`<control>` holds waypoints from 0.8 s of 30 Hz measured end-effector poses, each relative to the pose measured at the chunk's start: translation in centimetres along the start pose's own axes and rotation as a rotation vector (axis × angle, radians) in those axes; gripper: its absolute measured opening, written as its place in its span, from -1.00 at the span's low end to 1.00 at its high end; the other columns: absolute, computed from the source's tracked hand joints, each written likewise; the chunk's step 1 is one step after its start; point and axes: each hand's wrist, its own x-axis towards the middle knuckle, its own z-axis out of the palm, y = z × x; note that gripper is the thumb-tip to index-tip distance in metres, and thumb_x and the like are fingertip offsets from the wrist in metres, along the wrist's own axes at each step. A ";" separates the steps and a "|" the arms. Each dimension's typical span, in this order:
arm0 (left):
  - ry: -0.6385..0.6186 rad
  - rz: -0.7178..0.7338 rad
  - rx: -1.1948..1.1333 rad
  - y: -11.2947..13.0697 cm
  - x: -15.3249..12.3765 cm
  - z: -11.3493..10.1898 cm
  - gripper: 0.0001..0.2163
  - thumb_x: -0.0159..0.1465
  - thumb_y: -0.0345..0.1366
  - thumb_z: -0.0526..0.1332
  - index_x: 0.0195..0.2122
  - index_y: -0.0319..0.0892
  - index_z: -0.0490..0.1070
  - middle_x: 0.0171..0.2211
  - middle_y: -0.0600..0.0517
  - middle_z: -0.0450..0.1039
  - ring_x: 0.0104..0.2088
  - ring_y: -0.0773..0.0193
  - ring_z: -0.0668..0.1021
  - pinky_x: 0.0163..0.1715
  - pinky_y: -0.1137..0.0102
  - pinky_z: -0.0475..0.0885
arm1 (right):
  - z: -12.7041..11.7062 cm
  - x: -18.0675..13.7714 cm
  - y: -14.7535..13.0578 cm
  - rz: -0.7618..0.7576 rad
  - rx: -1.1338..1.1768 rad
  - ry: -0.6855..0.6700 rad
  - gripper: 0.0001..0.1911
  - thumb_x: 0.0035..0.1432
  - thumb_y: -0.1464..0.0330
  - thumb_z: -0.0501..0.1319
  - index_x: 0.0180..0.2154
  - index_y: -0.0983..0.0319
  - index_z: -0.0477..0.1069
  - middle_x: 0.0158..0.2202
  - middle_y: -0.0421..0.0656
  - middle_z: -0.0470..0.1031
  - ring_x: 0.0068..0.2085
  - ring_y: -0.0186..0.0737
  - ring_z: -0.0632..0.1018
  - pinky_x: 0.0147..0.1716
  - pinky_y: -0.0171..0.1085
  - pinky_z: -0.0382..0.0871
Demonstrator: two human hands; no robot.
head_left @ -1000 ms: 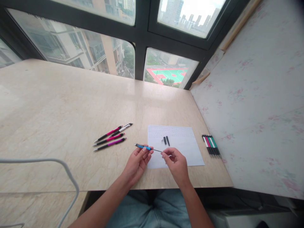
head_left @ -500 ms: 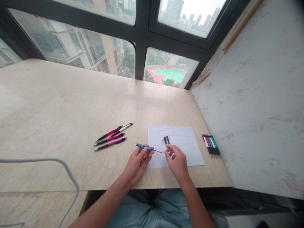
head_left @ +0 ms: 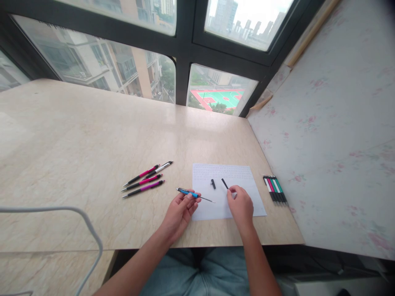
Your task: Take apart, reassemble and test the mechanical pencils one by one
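Observation:
My left hand is closed round a blue mechanical pencil with its front part off. A thin metal-tipped inner rod sticks out of it to the right, over the paper. Between thumb and fingertips, my right hand pinches a slim black tube, its far end pointing up and left. A second short black piece lies on the sheet of white paper, to the left of my right hand, with a tiny dark part touching or beside its upper end.
Several pink, white and purple pencils with black grips lie to the left. A neat row of pencils sits by the papered wall on the right. A grey cable arches at the lower left. Windows border the far edge.
My right hand has left the rod's tip, moved right and taken hold of one black tube from the paper. The other black piece has shifted slightly. My left hand stays almost still.

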 end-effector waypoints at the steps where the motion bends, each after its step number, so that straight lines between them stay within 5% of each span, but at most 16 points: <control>1: -0.002 0.002 -0.001 0.0 0.0 0.0 -0.85 0.19 -0.40 0.35 -0.22 -0.27 0.47 -0.24 -0.10 0.59 -0.30 0.32 0.63 -0.30 0.54 0.55 | -0.4 -0.1 0.4 0.009 0.081 -0.019 -0.88 0.16 0.34 0.15 -0.38 0.19 0.44 -0.39 -0.14 0.52 -0.40 -0.17 0.50 -0.40 -0.24 0.30; 8: 0.015 0.030 0.005 -0.1 0.1 -0.1 -0.86 0.20 -0.39 0.34 -0.22 -0.27 0.47 -0.22 -0.13 0.59 -0.29 0.32 0.63 -0.31 0.54 0.54 | -2.6 -1.8 1.5 -0.017 0.605 -0.257 -0.79 0.13 0.24 0.25 -0.25 0.24 0.48 -0.34 -0.08 0.57 -0.34 -0.15 0.55 -0.38 -0.24 0.45; 14: 0.046 0.061 0.001 -0.1 0.0 0.1 -0.85 0.18 -0.40 0.35 -0.22 -0.27 0.47 -0.23 -0.12 0.60 -0.29 0.32 0.63 -0.30 0.53 0.54 | -4.4 -1.9 0.6 -0.216 0.558 -0.274 -0.83 0.20 0.30 0.18 -0.28 0.22 0.52 -0.33 -0.09 0.53 -0.31 -0.17 0.54 -0.34 -0.25 0.46; 24: 0.031 0.060 0.015 -0.4 0.2 -0.2 -0.82 0.17 -0.36 0.37 -0.21 -0.26 0.47 -0.21 -0.12 0.59 -0.27 0.32 0.62 -0.27 0.53 0.51 | -4.5 -2.4 -0.5 -0.268 0.542 -0.238 -0.88 0.20 0.39 0.17 -0.28 0.21 0.50 -0.37 -0.13 0.50 -0.37 -0.22 0.51 -0.38 -0.28 0.42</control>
